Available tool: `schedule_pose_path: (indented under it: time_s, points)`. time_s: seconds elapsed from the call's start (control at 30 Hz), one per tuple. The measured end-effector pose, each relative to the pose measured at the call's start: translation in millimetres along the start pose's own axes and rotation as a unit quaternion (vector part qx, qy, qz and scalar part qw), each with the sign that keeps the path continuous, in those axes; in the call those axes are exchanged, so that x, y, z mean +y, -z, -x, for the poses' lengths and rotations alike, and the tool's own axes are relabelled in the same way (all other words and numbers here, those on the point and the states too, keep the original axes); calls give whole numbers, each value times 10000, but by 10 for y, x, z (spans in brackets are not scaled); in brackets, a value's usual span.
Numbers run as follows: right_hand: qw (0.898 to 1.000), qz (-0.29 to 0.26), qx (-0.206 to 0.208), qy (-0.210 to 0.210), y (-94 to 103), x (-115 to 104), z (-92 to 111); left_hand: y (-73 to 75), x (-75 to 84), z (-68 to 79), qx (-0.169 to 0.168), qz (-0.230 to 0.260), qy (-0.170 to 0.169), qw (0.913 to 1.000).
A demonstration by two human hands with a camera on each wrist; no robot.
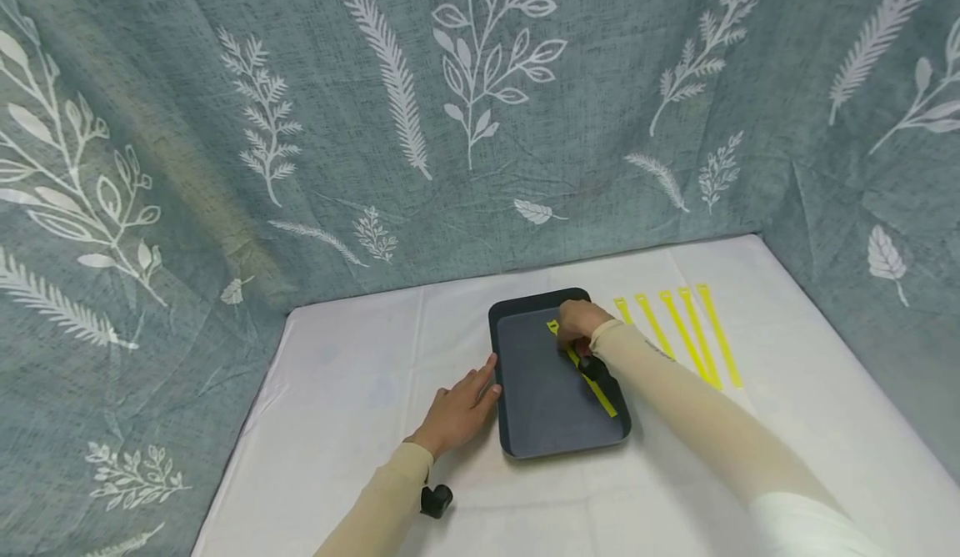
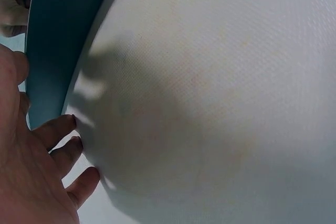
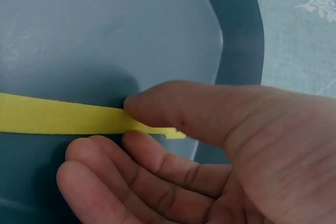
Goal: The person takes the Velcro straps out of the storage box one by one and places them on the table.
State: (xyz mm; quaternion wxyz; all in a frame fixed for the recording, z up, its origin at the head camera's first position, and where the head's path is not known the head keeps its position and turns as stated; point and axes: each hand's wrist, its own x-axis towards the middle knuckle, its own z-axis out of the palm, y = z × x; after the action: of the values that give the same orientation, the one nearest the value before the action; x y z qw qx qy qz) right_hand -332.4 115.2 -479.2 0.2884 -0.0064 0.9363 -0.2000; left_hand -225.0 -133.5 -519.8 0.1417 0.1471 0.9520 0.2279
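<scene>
A dark grey tray (image 1: 536, 411) lies on the white-covered table. Over its right half is my right hand (image 1: 579, 322), pinching a yellow cable strap (image 3: 58, 116) near its slotted head between thumb and index finger. The strap runs slantwise above or on the tray floor; whether it touches the floor is unclear. My left hand (image 1: 459, 411) has its fingers extended, with fingertips at the outside of the tray's left wall (image 2: 65, 35). In the right wrist view, the other fingers (image 3: 100, 177) curl loosely below the strap.
Several more yellow straps (image 1: 722, 332) lie side by side right of the tray, partly behind my right forearm. A patterned grey-green curtain (image 1: 480, 198) hangs around the back and sides of the table (image 1: 360, 373).
</scene>
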Motion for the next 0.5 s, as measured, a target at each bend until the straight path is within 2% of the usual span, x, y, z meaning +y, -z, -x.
schedule_pose_path:
  time_s: [0.23,0.5]
  points:
    - [9999,-103,-133,-14,-8,27,0,-16,-11,22,0,52,16,10000]
    - [9999,-91,91,69,-31,56,-33,-16,-1,27,83,90,-28,9999]
